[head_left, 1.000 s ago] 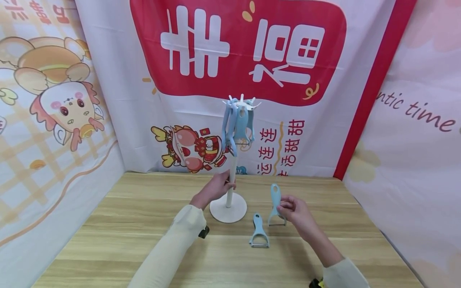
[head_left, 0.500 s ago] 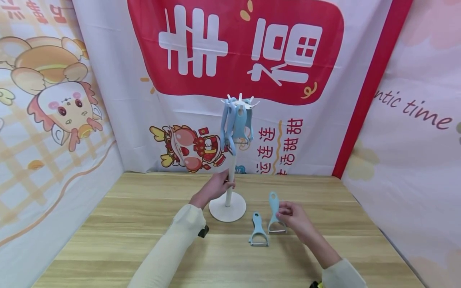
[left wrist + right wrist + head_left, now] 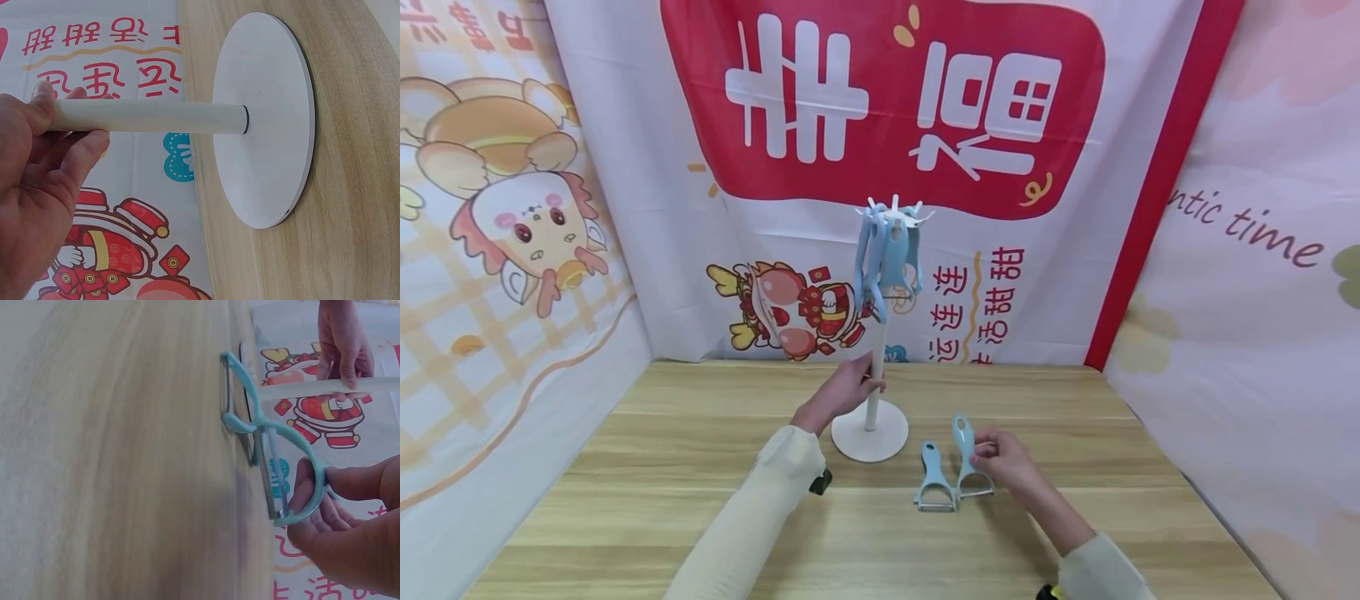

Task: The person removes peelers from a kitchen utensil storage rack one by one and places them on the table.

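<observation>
My left hand [image 3: 844, 388] grips the pole [image 3: 169, 117] of a white stand, with the thumb on one side and curled fingers on the other. Light blue peelers [image 3: 891, 258] hang from the hooks at the stand's top. In my right hand [image 3: 1006, 461] a light blue peeler [image 3: 964, 446] is pinched near its handle, blade end toward me. The right wrist view shows thumb and fingers on the frame of this held peeler [image 3: 309, 444]. Just left of it a second peeler [image 3: 932, 475] lies on the table, the two blade ends side by side.
The stand's round white base [image 3: 870, 446] rests on the wooden table [image 3: 662, 467], left of the loose peelers. A printed cloth [image 3: 685, 250] hangs behind the table's back edge, and more cloth walls line both sides.
My right hand has lowered its peeler toward the table and drawn it slightly left, close beside the lying one. My left hand keeps its grip on the pole.
</observation>
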The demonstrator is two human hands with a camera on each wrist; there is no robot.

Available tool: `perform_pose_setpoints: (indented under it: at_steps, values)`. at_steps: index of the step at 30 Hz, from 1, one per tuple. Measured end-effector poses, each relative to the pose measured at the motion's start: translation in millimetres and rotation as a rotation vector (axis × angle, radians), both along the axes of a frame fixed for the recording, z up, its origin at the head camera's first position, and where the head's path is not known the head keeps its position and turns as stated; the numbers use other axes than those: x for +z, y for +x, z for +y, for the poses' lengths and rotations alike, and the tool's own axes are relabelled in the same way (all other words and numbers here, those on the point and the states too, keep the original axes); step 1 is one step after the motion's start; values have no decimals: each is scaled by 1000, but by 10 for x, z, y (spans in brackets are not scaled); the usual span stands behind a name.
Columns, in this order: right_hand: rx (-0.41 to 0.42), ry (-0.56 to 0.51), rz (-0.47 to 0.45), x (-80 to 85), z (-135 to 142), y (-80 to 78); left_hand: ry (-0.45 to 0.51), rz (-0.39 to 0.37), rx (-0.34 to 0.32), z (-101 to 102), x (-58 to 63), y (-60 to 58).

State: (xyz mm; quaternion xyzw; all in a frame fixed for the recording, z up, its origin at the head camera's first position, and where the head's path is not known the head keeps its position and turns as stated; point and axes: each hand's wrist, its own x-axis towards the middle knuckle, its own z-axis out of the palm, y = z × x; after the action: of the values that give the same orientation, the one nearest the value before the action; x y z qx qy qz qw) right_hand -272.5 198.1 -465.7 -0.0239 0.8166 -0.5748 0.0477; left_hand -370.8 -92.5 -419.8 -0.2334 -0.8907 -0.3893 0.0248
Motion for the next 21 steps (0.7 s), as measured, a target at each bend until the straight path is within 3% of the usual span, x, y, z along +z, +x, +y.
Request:
perform_pose_setpoints:
  at_steps: [13, 21]
  values:
    - [-46, 117, -79, -78, -38, -57, -23, 10, 7, 10, -13, -23]
    - [-21, 209, -55, -147, 0, -79, -25, 7, 7, 17, -17, -33]
